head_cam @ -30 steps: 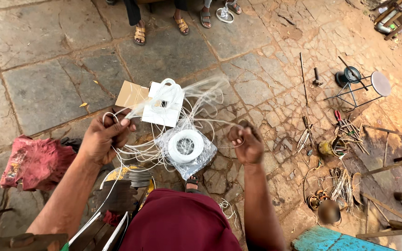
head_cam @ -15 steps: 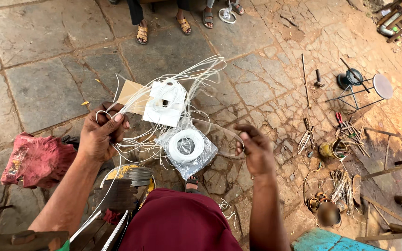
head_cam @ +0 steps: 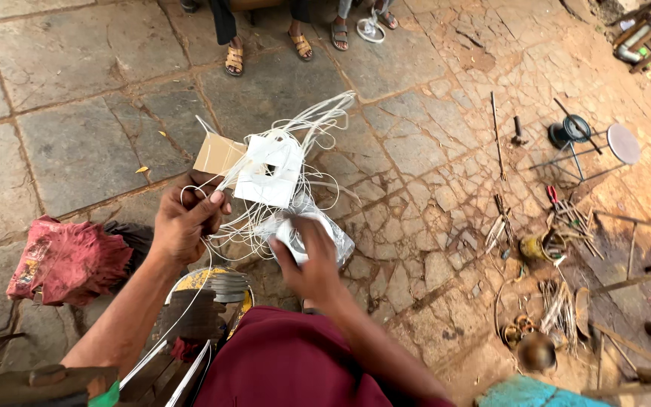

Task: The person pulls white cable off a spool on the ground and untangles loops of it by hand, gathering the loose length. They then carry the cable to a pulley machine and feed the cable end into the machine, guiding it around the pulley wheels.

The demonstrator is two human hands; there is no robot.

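Note:
My left hand [head_cam: 184,221] pinches a bundle of thin white strands [head_cam: 295,143] that loop up over the stone floor. A white flat packet [head_cam: 269,169] and a brown card piece [head_cam: 218,154] lie under the loops. My right hand [head_cam: 309,260] is closed on a white roll wrapped in clear plastic [head_cam: 318,232], just below the packet. More white strands trail down from my left hand toward my lap.
A crumpled red cloth [head_cam: 65,260] lies at left. A yellow-rimmed metal object [head_cam: 212,290] sits by my knee. Scattered rods, a tin and scrap metal [head_cam: 544,249] cover the right. Sandalled feet [head_cam: 265,49] of other people stand at the top.
My right hand has swung left from the loose strands onto the plastic-wrapped roll. My left hand has lifted the strands, and their loops have risen higher over the packet.

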